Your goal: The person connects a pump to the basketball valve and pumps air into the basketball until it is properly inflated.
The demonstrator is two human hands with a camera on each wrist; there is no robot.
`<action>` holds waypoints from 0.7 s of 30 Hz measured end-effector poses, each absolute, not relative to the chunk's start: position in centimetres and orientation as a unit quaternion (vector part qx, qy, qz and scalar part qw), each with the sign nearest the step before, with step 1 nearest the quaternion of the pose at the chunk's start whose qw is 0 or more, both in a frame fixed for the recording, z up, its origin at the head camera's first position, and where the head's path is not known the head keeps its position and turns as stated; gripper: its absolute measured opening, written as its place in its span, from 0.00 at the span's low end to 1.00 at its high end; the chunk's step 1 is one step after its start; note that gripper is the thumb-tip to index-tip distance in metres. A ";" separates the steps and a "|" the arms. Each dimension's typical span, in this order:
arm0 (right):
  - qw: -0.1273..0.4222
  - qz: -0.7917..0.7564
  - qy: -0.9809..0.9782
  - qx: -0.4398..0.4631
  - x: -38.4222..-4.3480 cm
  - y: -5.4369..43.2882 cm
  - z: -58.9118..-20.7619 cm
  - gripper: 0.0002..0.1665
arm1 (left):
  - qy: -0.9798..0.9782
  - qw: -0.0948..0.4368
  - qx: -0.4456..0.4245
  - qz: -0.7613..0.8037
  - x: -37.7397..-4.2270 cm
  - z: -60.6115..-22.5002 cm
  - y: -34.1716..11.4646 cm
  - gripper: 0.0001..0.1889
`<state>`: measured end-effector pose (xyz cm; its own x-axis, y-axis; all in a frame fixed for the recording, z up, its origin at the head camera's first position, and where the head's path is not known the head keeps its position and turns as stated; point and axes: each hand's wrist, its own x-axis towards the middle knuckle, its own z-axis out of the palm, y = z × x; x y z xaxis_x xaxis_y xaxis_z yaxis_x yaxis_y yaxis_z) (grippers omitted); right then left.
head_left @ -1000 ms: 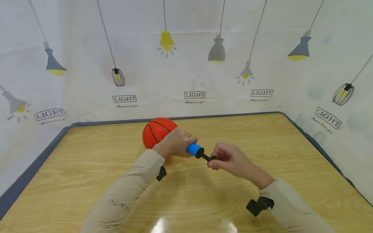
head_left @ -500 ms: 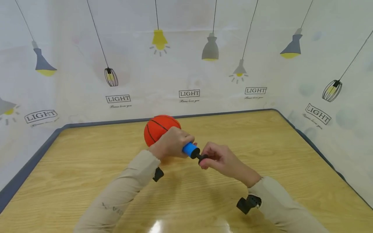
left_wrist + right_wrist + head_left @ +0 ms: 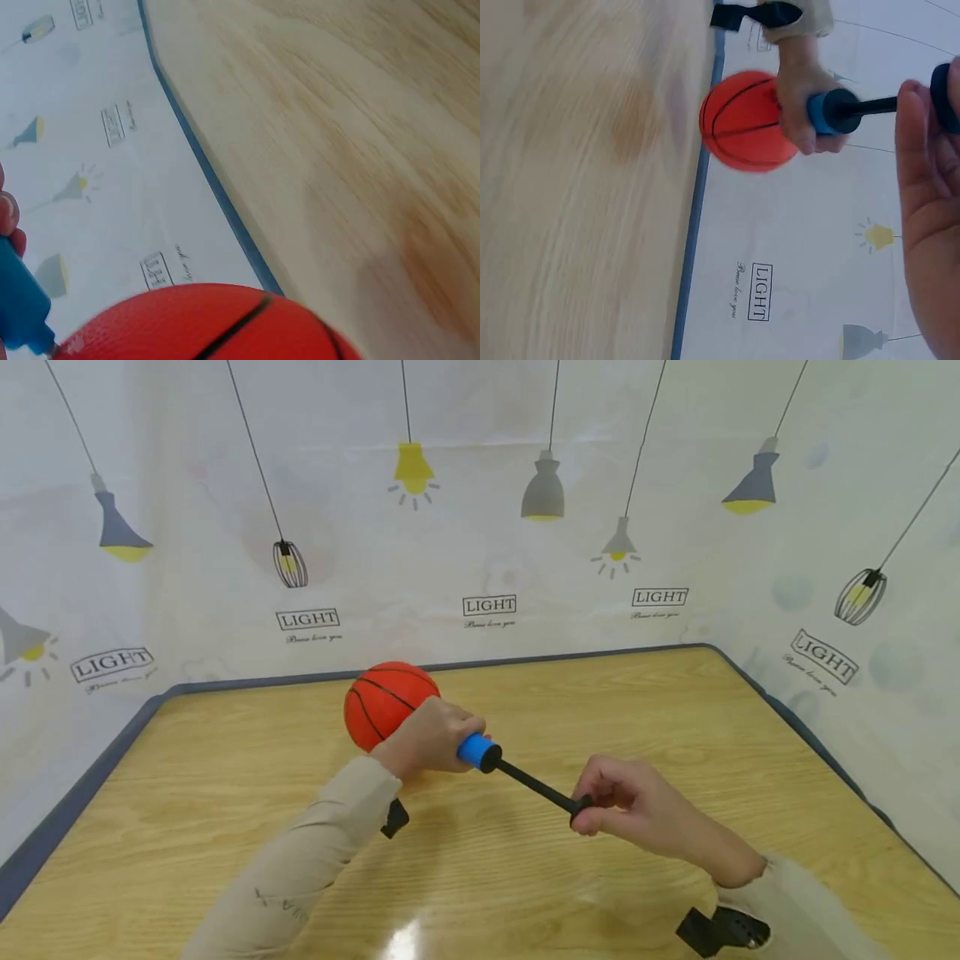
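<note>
A blue hand pump [image 3: 477, 752] with a black end cap is gripped round its barrel by my left hand [image 3: 431, 735]. Its black rod is drawn far out toward the lower right in the head view. My right hand [image 3: 645, 806] pinches the black handle [image 3: 581, 810] at the rod's end between thumb and fingers. Behind the left hand is a red ball [image 3: 386, 700] with black basketball lines. In the left wrist view the pump's narrow tip meets the red ball [image 3: 202, 322] at its side; the left hand hides this spot in the head view.
Under the hands lies a wood-grain tabletop [image 3: 637, 710] with a dark blue edge. A white backdrop [image 3: 360, 527] printed with lamps and the word LIGHT rises at the back and both sides. Each wrist wears a black camera mount [image 3: 723, 931].
The right hand first moved in, sliding the rod nearly into the barrel, then pulled it far out toward the lower right. The left hand keeps its grip; the ball has shifted slightly left in view.
</note>
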<state>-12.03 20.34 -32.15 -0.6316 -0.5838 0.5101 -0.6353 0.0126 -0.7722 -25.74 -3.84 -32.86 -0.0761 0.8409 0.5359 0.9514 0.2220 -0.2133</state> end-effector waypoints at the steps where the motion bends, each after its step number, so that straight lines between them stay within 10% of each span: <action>1: 0.036 0.543 -0.716 0.437 -12.5 20.2 -32.3 0.04 | -0.726 0.287 -0.618 -0.099 -25.6 -32.9 -3.6 0.12; 9: 0.098 0.456 -0.769 0.438 -16.2 17.4 -33.4 0.08 | -0.716 0.308 -0.618 -0.100 -25.2 -33.3 -2.8 0.10; 21: 0.069 0.519 -0.742 0.418 -12.0 21.1 -32.7 0.07 | -0.742 0.299 -0.593 -0.087 -26.5 -33.3 -3.6 0.13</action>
